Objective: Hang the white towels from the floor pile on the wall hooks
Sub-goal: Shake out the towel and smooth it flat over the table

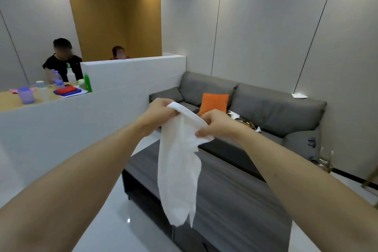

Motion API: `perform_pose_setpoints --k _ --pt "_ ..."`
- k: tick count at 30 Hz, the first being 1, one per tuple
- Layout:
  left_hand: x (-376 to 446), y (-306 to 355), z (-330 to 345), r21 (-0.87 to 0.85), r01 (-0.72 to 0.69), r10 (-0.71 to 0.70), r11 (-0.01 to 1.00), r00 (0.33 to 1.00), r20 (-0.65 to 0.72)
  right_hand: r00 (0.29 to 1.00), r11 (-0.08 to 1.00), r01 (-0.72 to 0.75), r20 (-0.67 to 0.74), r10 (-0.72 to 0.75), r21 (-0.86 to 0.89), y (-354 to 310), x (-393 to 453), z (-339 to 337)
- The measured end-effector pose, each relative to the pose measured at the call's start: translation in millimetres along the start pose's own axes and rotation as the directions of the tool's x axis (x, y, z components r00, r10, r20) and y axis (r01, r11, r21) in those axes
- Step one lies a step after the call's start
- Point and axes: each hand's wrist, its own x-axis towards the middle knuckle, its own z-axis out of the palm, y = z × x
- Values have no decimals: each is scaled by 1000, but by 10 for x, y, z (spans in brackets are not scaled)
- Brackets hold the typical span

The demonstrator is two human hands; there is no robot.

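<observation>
A white towel [180,170] hangs in front of me at chest height, held by its top edge. My left hand [161,109] grips the upper left end of that edge. My right hand [214,122] pinches the edge a little lower and to the right. The rest of the cloth droops down over the dark coffee table. No floor pile and no wall hooks are in view.
A dark low coffee table [235,190] stands right ahead, with a grey sofa [276,112] and an orange cushion [213,103] behind it. A white partition [122,80] runs along the left; two people sit beyond it at a cluttered table [12,98]. Glossy white floor [114,227] lies left of the coffee table.
</observation>
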Motion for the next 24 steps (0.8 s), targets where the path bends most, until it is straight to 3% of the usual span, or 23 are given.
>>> perform_pose_setpoints --k 3,5,7,9,11,14,20,24 --pt "332 -16 32 26 25 -24 999 999 -22 996 981 4 -89 14 196 244 341 -71" --pt "520 -67 143 88 55 -59 995 997 43 984 900 52 -178 29 433 229 571 -153" --pt "714 -121 313 83 67 -77 994 990 119 979 840 115 -206 -4 531 201 822 -251" --pt "877 -106 516 30 62 -64 998 995 73 976 855 178 -197 -91 486 211 1042 -317" --pt "1032 -39 679 -6 72 -72 997 994 -80 971 868 221 -179 -155 446 308 1224 -375" --pt "1247 63 818 12 130 -124 991 967 -224 976 826 218 -110 -189 520 587 1450 -504" --pt "1582 214 934 -21 167 -163 986 914 -372 931 889 124 259 -259 441 1194 1875 -573" --pt "1681 148 837 -25 164 -155 986 855 -495 937 846 116 225 -266 520 1284 2076 -513"
